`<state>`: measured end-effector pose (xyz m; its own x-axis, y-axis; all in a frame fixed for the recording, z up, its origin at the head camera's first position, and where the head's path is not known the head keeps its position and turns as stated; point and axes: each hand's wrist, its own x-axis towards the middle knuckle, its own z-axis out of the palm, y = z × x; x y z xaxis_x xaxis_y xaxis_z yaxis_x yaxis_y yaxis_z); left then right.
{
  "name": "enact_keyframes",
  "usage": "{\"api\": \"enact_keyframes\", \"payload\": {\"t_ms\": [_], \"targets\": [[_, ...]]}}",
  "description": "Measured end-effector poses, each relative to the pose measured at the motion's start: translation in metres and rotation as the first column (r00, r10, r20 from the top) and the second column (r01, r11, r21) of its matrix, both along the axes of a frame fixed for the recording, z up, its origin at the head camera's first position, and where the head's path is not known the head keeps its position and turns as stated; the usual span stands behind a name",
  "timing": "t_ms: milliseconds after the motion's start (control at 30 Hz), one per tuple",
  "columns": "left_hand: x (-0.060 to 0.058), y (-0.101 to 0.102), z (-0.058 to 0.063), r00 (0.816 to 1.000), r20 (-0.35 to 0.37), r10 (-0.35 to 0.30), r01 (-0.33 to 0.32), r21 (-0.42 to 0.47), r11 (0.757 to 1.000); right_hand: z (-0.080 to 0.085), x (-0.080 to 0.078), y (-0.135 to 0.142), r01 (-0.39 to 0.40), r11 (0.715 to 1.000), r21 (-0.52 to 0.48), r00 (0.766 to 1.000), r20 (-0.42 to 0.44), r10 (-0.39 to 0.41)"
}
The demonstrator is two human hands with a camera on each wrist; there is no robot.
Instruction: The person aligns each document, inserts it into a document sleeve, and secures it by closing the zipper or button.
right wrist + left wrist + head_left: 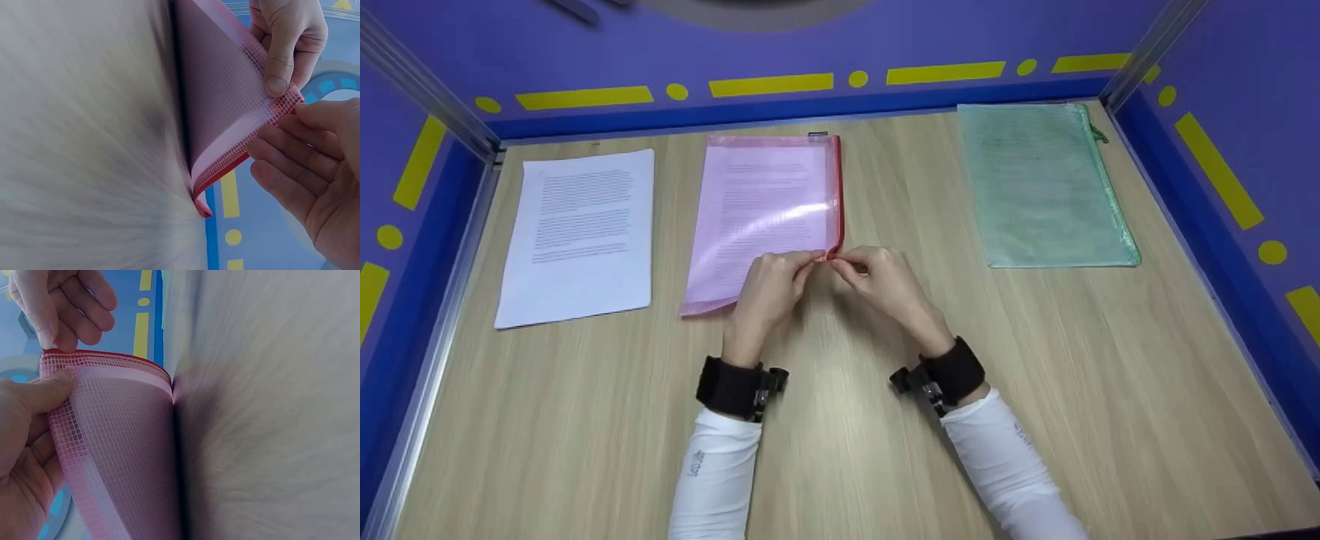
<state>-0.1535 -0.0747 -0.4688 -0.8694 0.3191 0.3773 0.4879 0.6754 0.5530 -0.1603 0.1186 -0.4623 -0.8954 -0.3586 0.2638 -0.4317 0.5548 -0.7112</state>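
Observation:
A pink mesh zipper pouch (765,202) with printed sheets inside lies on the table, its near right corner raised. My left hand (772,289) pinches that corner between thumb and fingers, the thumb on the mesh in the left wrist view. Right beside it, my right hand (889,285) pinches the end of the red zipper edge (225,171) between thumb and index finger. The other fingers of the right hand are loosely bent in the right wrist view. Whatever sits between those two fingertips is mostly hidden.
To the left lies a stack of printed paper (577,240). A green mesh zipper pouch (1050,187) rests at the back right of the wooden table (840,450). Blue and purple panels (780,52) with yellow marks enclose the table at the back and sides.

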Motion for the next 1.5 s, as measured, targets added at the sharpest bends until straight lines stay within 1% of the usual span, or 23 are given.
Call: {"api": "enact_keyframes", "payload": {"t_ms": [200, 300, 400, 633, 833, 967, 1100, 1333, 1500], "targets": [[0.000, 0.001, 0.000, 1.000, -0.012, -0.006, 0.006, -0.007, 1.000, 0.004, -0.001, 0.003, 0.036, 0.998, -0.061, 0.998, 0.044, -0.033], [0.000, 0.002, -0.001, 1.000, -0.015, -0.013, 0.013, -0.011, 1.000, 0.004, -0.002, 0.005, 0.050, 0.994, -0.102, 0.996, 0.075, -0.042], [0.000, 0.004, -0.002, 1.000, -0.008, -0.022, 0.022, -0.009, 1.000, 0.003, -0.003, 0.007, 0.055, 0.991, -0.121, 0.994, 0.097, -0.043], [0.000, 0.005, -0.003, 0.999, -0.016, -0.047, 0.047, -0.006, 0.999, 0.005, -0.005, 0.011, 0.055, 0.991, -0.119, 0.991, 0.129, -0.040], [0.002, 0.006, -0.002, 0.997, -0.050, -0.061, 0.061, -0.002, 0.998, 0.009, -0.007, 0.015, 0.060, 0.993, -0.106, 0.990, 0.137, -0.046], [0.003, 0.006, -0.002, 0.996, -0.068, -0.061, 0.060, -0.014, 0.998, 0.008, -0.008, 0.018, 0.058, 0.992, -0.110, 0.987, 0.157, -0.040], [0.004, 0.007, -0.002, 0.996, -0.057, -0.064, 0.063, -0.030, 0.998, 0.005, -0.010, 0.020, 0.058, 0.991, -0.118, 0.984, 0.175, -0.037], [0.004, 0.008, 0.002, 0.996, -0.039, -0.080, 0.079, -0.012, 0.997, 0.003, -0.012, 0.024, 0.092, 0.992, -0.084, 0.986, 0.145, -0.079], [0.005, 0.008, 0.002, 0.997, -0.031, -0.074, 0.073, -0.022, 0.997, 0.003, -0.014, 0.025, 0.105, 0.991, -0.086, 0.982, 0.168, -0.089]]}}
